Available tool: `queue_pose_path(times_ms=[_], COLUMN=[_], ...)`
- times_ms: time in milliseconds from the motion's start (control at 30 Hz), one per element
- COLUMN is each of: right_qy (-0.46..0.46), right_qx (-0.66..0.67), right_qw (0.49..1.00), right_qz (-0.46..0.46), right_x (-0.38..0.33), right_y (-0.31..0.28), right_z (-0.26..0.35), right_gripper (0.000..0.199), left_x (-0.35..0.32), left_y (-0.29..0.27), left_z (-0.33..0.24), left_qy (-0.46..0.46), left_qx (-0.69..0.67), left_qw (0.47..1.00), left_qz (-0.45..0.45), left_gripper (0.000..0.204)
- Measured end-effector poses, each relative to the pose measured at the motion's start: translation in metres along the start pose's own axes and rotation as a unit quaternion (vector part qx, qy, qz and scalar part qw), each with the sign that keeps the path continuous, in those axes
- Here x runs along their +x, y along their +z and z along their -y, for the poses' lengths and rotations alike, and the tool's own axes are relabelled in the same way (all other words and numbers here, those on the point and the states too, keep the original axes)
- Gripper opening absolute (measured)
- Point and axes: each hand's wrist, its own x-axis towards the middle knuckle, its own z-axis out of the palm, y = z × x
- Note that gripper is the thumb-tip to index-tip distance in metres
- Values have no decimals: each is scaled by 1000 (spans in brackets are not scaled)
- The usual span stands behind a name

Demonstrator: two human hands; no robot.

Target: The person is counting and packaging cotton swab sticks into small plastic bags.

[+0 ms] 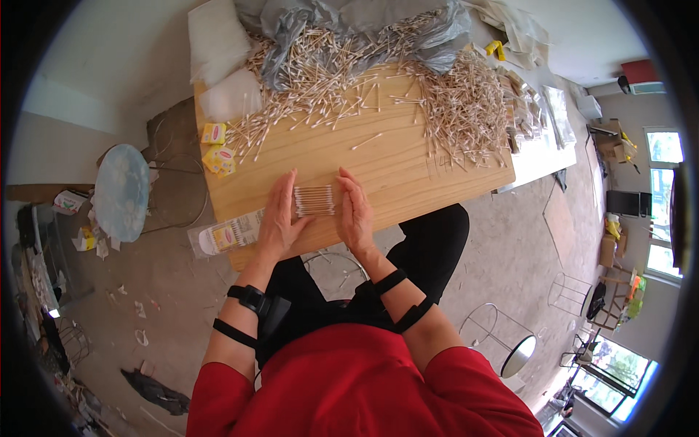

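A neat row of cotton swabs (314, 200) lies side by side near the front edge of the wooden table (393, 146). At the row's left end stands my left hand (277, 218), fingers stretched out and thumb apart, its inner side close against the tips. My right hand (354, 215) is upright at the other end, fingers extended and a small gap between palm and swabs. Neither hand grips anything. Partly behind my left wrist is a clear plastic packet (229, 233) with a white and yellow label. One loose swab (367, 141) lies farther back.
Large heaps of cotton swabs (466, 109) cover the table's back and right, beside grey plastic sheeting (291, 51). Small yellow cards (218, 159) sit at the left edge. Packed bags (520, 109) lie on a white surface to the right. A round stool (122, 193) stands left.
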Motion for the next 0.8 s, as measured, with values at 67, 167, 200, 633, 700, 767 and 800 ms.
queue_pose_path(times_ms=[67, 167, 200, 633, 700, 767, 800], right_qy=[1, 11, 5, 30, 21, 33, 30], right_qx=[0, -6, -15, 41, 23, 47, 50], right_qw=[1000, 999, 998, 996, 999, 997, 998], right_qz=[-4, -32, -63, -73, -31, -45, -38], right_x=[0, -2, -2, 5, 5, 4, 3], right_y=[-1, 5, 15, 42, 49, 57, 62], right_z=[-1, -4, -3, 7, 12, 13, 12], right_gripper=[30, 30, 30, 29, 29, 29, 29], left_x=[3, 2, 4, 14, 13, 9, 5], left_y=[0, 9, 15, 46, 43, 38, 37], left_z=[-2, -11, -12, -20, -19, -17, -16], left_qy=[-8, -34, -35, -100, -107, -116, -119], left_qx=[-2, -68, -66, -109, -105, -98, -109], left_qw=[1000, 994, 994, 974, 972, 969, 964], left_qz=[11, -79, -80, -170, -181, -197, -209], left_gripper=[98, 71, 71, 45, 44, 43, 43])
